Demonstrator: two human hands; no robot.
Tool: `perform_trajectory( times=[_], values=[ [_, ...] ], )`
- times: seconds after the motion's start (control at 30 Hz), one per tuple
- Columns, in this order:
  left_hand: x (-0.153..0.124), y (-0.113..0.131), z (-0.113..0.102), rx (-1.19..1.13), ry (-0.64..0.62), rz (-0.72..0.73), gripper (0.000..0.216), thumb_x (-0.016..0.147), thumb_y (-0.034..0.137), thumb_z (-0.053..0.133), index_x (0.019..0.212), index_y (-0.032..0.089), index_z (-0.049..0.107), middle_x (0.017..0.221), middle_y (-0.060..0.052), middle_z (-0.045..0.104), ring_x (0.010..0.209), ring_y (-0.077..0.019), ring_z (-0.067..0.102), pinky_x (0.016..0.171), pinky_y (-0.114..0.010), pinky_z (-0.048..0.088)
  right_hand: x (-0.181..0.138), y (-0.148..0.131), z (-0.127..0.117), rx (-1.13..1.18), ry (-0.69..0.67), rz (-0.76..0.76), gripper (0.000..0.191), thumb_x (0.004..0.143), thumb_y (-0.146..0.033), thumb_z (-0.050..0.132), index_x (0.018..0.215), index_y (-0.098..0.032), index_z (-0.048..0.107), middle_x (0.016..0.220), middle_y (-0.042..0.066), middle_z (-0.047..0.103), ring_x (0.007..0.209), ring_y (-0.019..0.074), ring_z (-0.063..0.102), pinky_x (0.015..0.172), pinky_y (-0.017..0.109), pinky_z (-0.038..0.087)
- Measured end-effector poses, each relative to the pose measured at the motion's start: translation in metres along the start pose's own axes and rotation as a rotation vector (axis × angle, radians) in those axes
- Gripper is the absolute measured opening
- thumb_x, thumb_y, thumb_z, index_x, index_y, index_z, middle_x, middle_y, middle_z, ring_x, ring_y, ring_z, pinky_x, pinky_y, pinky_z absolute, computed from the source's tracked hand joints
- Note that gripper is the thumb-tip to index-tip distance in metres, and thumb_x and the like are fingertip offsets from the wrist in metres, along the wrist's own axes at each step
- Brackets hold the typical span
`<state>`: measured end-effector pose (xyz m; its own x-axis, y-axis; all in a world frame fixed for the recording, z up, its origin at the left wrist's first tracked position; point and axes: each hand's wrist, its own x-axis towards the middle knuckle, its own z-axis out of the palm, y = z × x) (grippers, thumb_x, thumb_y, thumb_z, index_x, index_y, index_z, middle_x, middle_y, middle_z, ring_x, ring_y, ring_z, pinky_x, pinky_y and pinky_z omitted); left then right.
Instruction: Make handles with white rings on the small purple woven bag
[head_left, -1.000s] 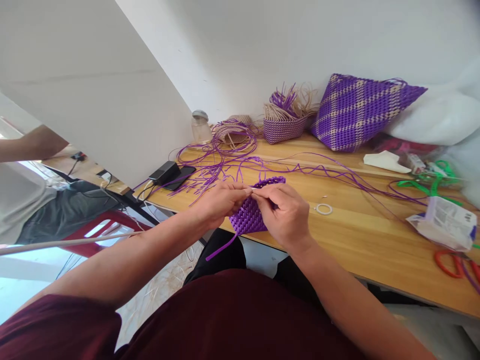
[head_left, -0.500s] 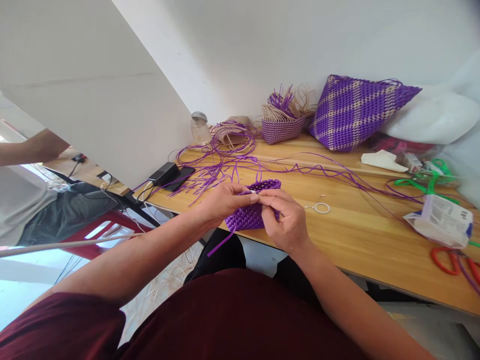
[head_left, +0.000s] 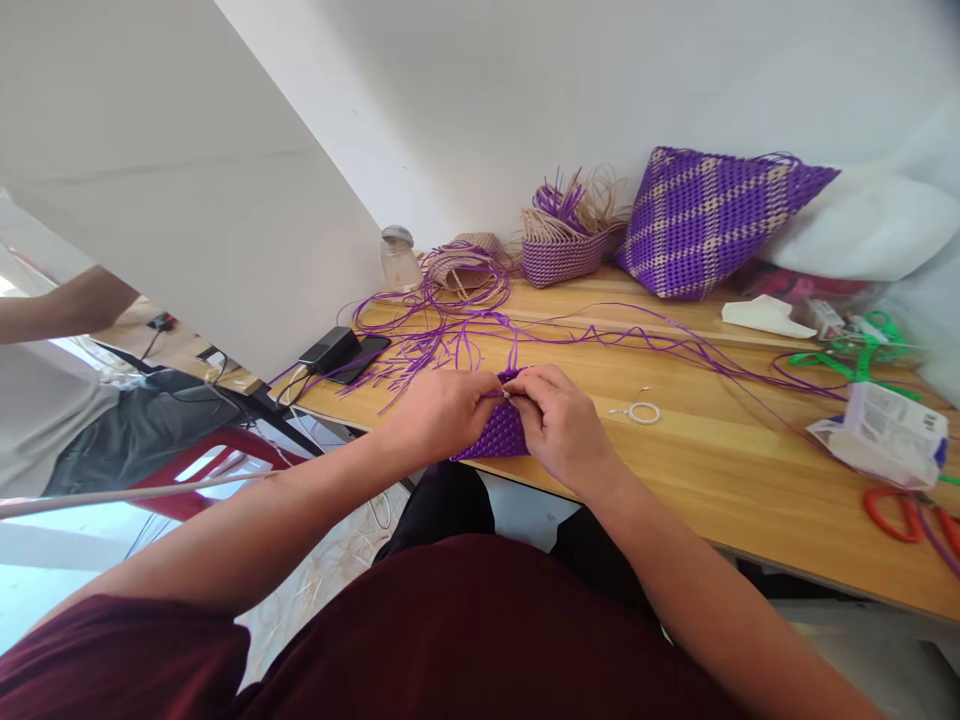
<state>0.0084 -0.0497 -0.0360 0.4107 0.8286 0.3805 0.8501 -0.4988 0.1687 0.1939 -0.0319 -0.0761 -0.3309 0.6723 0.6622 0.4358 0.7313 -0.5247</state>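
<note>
A small purple woven basket [head_left: 502, 432] stands at the table's front edge, its upper part largely hidden by my hands. My left hand [head_left: 446, 412] is closed at its rim, with a purple plastic strip [head_left: 492, 394] pinched between thumb and forefinger. From the other side my right hand [head_left: 568, 428] pinches at the same spot, fingertips almost touching the left ones. A tiny pale bit shows between the fingertips, too small to name. Behind the basket, purple strip loops [head_left: 512, 350] rise from it.
Coiled purple strips [head_left: 469, 275], a jar [head_left: 401, 262], a half-woven basket [head_left: 564, 258] and a large purple woven bag [head_left: 709, 225] lie along the wall. A white ring [head_left: 643, 413], red-handled scissors [head_left: 894, 515] and a white packet [head_left: 892, 430] lie right; a black phone [head_left: 364, 358] lies left.
Both hands have turned knuckles-up and closed in over the basket's rim, covering more of it. The strip end that hung at the lower left is out of sight.
</note>
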Motion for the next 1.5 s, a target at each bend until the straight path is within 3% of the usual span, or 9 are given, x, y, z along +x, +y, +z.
perform_trajectory(
  times=[0.17,0.27,0.47,0.63,0.77,0.93,1.13,1.3,1.5],
  values=[
    [-0.007,-0.007,0.011,0.324,0.207,0.275,0.016,0.093,0.019,0.051,0.094,0.019,0.067,0.074,-0.002,0.07,0.068,-0.0152,0.065,0.06,-0.026,0.044,0.0,-0.003,-0.005,0.012,-0.066,0.048,0.017,0.091,-0.011,0.055,0.097,-0.018,0.069,0.098,0.007,0.067,0.094,0.0192,0.064,0.087,0.034,0.053],
    [-0.007,-0.009,0.011,0.41,0.309,0.376,0.018,0.094,0.019,0.052,0.109,0.017,0.062,0.072,0.0,0.068,0.065,-0.0148,0.063,0.057,-0.026,0.043,0.001,-0.004,-0.009,0.091,-0.115,0.07,0.015,0.093,-0.014,0.055,0.093,-0.019,0.07,0.096,0.006,0.068,0.092,0.0178,0.064,0.087,0.033,0.052],
    [-0.007,-0.019,0.012,0.423,0.339,0.475,0.048,0.097,0.019,0.049,0.144,0.016,0.036,0.076,0.001,0.068,0.067,-0.0148,0.061,0.06,-0.026,0.043,0.004,-0.001,-0.012,0.316,-0.198,0.221,0.013,0.091,-0.028,0.063,0.093,-0.022,0.075,0.086,0.002,0.071,0.069,0.013,0.063,0.065,0.028,0.051],
    [-0.008,-0.027,0.016,0.361,0.297,0.417,0.044,0.098,0.027,0.048,0.142,0.022,0.042,0.084,-0.003,0.07,0.072,-0.0159,0.063,0.064,-0.027,0.043,0.008,0.0,-0.013,0.674,-0.201,0.495,0.016,0.078,-0.033,0.074,0.09,-0.022,0.076,0.072,-0.001,0.071,0.054,0.0109,0.059,0.052,0.025,0.048],
    [-0.007,-0.022,0.017,0.281,0.208,0.31,0.028,0.098,0.035,0.048,0.117,0.02,0.062,0.085,-0.005,0.071,0.075,-0.0157,0.063,0.066,-0.026,0.042,0.006,-0.002,-0.009,0.655,-0.132,0.543,0.016,0.078,-0.034,0.073,0.081,-0.019,0.073,0.07,0.001,0.07,0.057,0.0122,0.061,0.056,0.026,0.05],
    [-0.002,-0.006,0.007,-0.037,0.092,0.064,0.019,0.092,0.033,0.055,0.089,0.019,0.067,0.072,-0.001,0.067,0.066,-0.0129,0.059,0.061,-0.024,0.039,-0.006,-0.004,0.005,0.393,0.033,0.418,0.011,0.087,-0.03,0.062,0.084,-0.02,0.067,0.077,0.002,0.071,0.068,0.0157,0.064,0.064,0.028,0.052],
    [0.015,0.0,-0.009,-0.645,-0.3,-0.178,0.026,0.084,0.041,0.063,0.083,0.017,0.073,0.072,-0.001,0.068,0.064,-0.0121,0.057,0.06,-0.022,0.042,-0.014,-0.008,0.01,0.255,0.186,0.318,0.01,0.091,-0.027,0.059,0.086,-0.021,0.066,0.084,0.003,0.073,0.077,0.0171,0.068,0.074,0.03,0.054],
    [0.018,0.003,-0.006,-0.815,-0.277,-0.291,0.032,0.085,0.044,0.061,0.087,0.016,0.076,0.081,-0.004,0.073,0.072,-0.0161,0.062,0.067,-0.025,0.047,-0.02,-0.008,0.014,0.128,0.32,0.081,0.013,0.094,-0.02,0.055,0.094,-0.022,0.068,0.092,0.005,0.074,0.09,0.0173,0.069,0.086,0.032,0.056],
    [0.025,0.002,-0.004,-0.607,-0.193,-0.213,0.036,0.085,0.051,0.06,0.08,0.02,0.076,0.077,-0.002,0.073,0.074,-0.0168,0.062,0.068,-0.024,0.047,-0.028,-0.008,0.018,0.065,0.22,-0.016,0.025,0.096,-0.017,0.05,0.111,-0.025,0.069,0.12,0.006,0.07,0.112,0.0161,0.064,0.101,0.033,0.052]
  ],
)
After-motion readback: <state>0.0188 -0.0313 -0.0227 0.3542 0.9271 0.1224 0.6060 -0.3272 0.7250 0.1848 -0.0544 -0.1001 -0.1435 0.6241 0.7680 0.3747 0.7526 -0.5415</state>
